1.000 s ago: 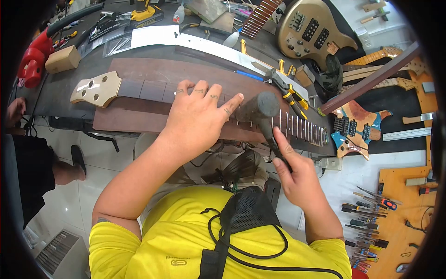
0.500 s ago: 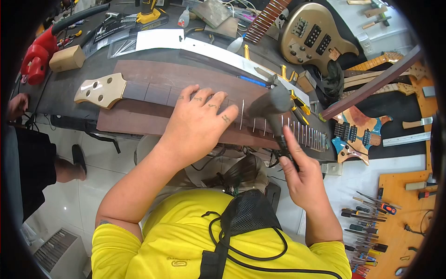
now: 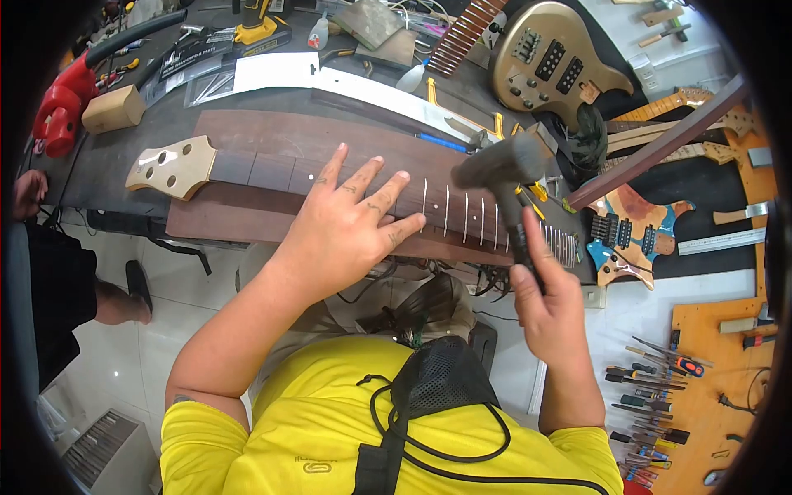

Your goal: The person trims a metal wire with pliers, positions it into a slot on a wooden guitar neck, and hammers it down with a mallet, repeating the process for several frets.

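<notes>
A guitar neck [image 3: 272,172] with a pale headstock [image 3: 175,165] lies across a brown board [image 3: 247,124] on the bench. Metal frets stand out on its right part, while the part near the headstock shows none. My left hand [image 3: 355,214] rests on the middle of the neck with its fingers spread. My right hand [image 3: 549,301] grips the handle of a black mallet [image 3: 503,165], index finger stretched along it. The mallet's head is slightly blurred and hangs over the fretted part.
A gold guitar body [image 3: 553,62] and a blue-brown guitar body [image 3: 631,235] lie at the right. A wooden block [image 3: 114,109], a red tool [image 3: 59,124] and a yellow drill [image 3: 262,29] stand at the left and back. Another person's hand [image 3: 31,190] shows at the left edge.
The mallet and my right hand have moved right. My left hand's fingers have spread wider on the neck. More upright frets show beside my left hand. The whole view has shifted slightly.
</notes>
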Motion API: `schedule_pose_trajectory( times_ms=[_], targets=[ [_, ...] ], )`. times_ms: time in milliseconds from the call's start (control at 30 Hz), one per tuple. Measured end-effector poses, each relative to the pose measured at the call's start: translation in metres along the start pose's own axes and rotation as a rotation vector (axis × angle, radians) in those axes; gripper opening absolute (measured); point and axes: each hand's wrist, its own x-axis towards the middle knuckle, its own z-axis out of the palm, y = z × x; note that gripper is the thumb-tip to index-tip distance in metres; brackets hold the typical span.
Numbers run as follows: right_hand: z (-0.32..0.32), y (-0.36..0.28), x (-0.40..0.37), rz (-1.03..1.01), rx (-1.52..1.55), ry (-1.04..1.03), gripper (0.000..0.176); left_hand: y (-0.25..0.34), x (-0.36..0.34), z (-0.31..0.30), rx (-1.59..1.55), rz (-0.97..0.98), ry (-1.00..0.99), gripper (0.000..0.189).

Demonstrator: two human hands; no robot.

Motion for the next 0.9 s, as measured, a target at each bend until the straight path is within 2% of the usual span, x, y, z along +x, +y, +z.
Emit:
schedule_pose_trajectory(
  times_ms=[100,133,200,467,600,700,800,900],
  targets=[
    [0.0,-0.007,0.0,0.168,0.155,0.078,0.063,0.004,0.004,-0.001,0.007,-0.008,-0.002,0.039],
    [0.0,-0.008,0.002,0.167,0.154,0.083,0.063,0.005,0.005,-0.001,0.016,-0.028,-0.002,0.04],
    [0.003,-0.008,0.006,0.224,0.065,-0.156,0.063,0.005,0.005,-0.003,0.011,-0.029,-0.007,0.04],
    [0.012,0.001,0.007,0.048,0.014,-0.062,0.062,0.002,0.006,-0.002,-0.009,-0.028,-0.007,0.041],
    [-0.006,-0.009,0.012,0.194,0.144,-0.114,0.062,0.003,0.006,-0.004,0.003,-0.021,-0.007,0.04],
    [-0.005,-0.007,0.013,0.121,0.156,-0.016,0.061,0.003,0.006,-0.002,-0.002,-0.028,-0.007,0.04],
    [0.008,-0.003,0.017,0.14,0.091,-0.095,0.061,0.003,0.005,-0.004,-0.004,-0.025,-0.003,0.039],
    [-0.005,-0.01,0.018,0.171,0.131,-0.111,0.061,0.002,0.006,-0.004,-0.002,-0.022,0.0,0.039]
  ],
)
